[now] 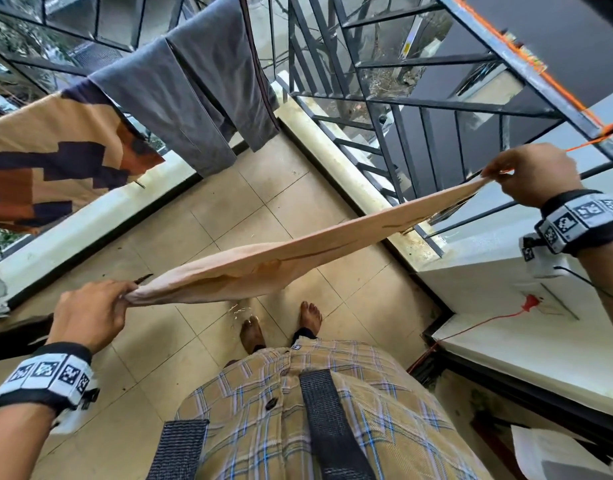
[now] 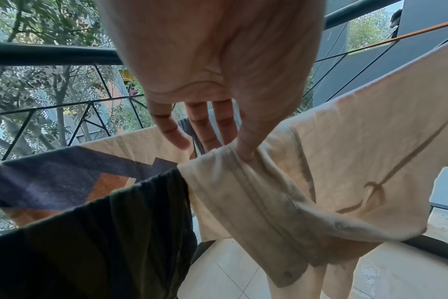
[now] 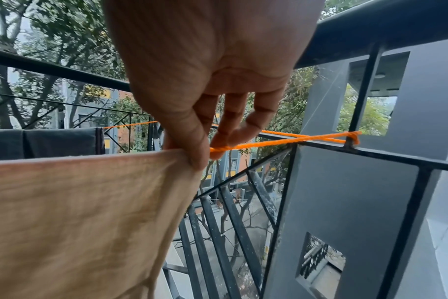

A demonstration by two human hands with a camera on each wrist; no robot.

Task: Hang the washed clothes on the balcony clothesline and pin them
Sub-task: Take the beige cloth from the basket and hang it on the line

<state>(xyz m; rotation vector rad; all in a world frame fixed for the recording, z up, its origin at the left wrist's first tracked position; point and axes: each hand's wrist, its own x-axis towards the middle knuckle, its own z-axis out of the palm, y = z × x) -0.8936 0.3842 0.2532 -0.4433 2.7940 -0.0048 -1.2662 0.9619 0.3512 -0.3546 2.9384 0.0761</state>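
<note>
A beige garment [image 1: 298, 258] is stretched out between both hands above the tiled floor. My left hand [image 1: 126, 294] pinches its bunched left end; in the left wrist view thumb and forefinger [image 2: 244, 154] hold the hem [image 2: 243, 182] while the other fingers stay straight. My right hand [image 1: 493, 174] pinches the far corner up by the railing. In the right wrist view that hand [image 3: 192, 159] holds the beige garment [image 3: 77, 212] right beside the orange clothesline [image 3: 294, 139], which is knotted to a railing bar. Whether the garment lies over the line I cannot tell.
Grey garments [image 1: 201, 98] and a patterned tan, navy and orange cloth [image 1: 55, 157] hang to the left. A dark cloth [image 2: 90, 242] hangs close to the left wrist. The black metal railing [image 1: 419, 105] bounds the balcony. A white ledge [image 1: 523, 341] carries a red cord.
</note>
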